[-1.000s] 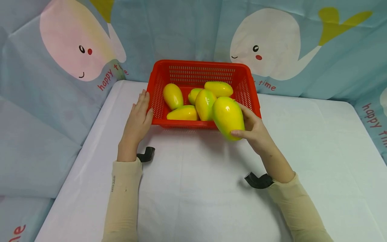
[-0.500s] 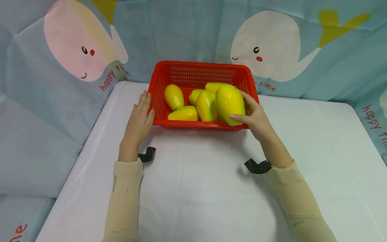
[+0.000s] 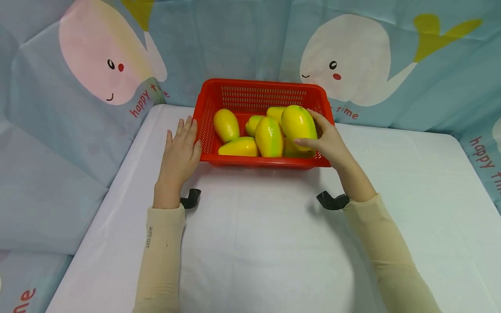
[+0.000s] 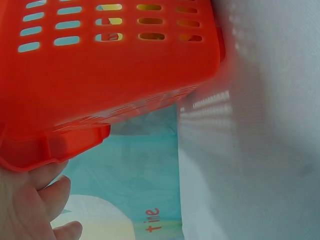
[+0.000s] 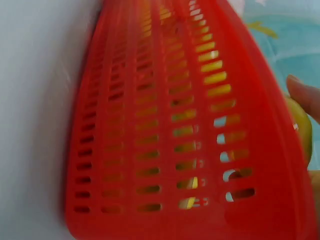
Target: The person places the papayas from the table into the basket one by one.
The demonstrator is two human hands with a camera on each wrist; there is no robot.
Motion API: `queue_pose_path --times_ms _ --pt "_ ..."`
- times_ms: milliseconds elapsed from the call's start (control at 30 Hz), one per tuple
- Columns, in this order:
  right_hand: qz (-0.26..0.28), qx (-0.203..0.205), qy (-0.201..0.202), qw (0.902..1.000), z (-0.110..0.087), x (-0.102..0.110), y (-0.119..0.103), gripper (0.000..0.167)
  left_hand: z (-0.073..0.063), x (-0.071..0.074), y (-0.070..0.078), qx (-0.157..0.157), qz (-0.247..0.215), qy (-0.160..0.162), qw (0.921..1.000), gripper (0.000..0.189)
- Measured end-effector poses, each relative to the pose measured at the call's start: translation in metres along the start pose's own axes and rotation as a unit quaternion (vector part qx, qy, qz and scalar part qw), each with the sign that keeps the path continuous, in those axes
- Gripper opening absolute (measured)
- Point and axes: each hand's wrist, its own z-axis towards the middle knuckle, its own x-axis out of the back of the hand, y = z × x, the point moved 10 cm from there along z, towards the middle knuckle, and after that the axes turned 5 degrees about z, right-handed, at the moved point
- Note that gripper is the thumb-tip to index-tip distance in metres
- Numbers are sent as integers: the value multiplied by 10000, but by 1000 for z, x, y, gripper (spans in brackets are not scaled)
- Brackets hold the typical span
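A red plastic basket (image 3: 254, 161) with slotted walls stands at the back of the table and holds several yellow-green mangoes, among them an upright one (image 3: 269, 137) near the middle. My right hand (image 3: 330, 141) grips another mango (image 3: 298, 126) over the basket's right part, thumb on its near side and fingers behind it. Below the held mango, a further mango (image 3: 295, 150) shows partly. My left hand (image 3: 179, 150) rests against the basket's left rim with its fingers straight. In the left wrist view, the fingers (image 4: 55, 197) lie beside the red rim.
A white cloth covers the table (image 3: 270, 243). Behind it hangs a pale blue curtain (image 3: 242, 39) printed with whales, close to the basket's back wall. Black curved pieces (image 3: 332, 201) sit at both wrists.
My right hand has carried the mango from the basket's front edge back and over its right inside. My left hand stays at the left rim, its fingers slightly more spread.
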Motion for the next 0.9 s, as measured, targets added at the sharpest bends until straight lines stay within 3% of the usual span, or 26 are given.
queue_pose_path --times_ms 333,667,900 --pt "-386 -377 -210 9983 25 4 5 89 -1 -1 -2 50 -61 -65 9999 58" --pt "-587 -510 -171 9968 36 0 16 97 -1 -1 -2 63 -208 -72 9997 58" --pt "-246 -583 -86 9980 38 3 17 94 -1 -2 -1 88 -207 -99 9997 59"
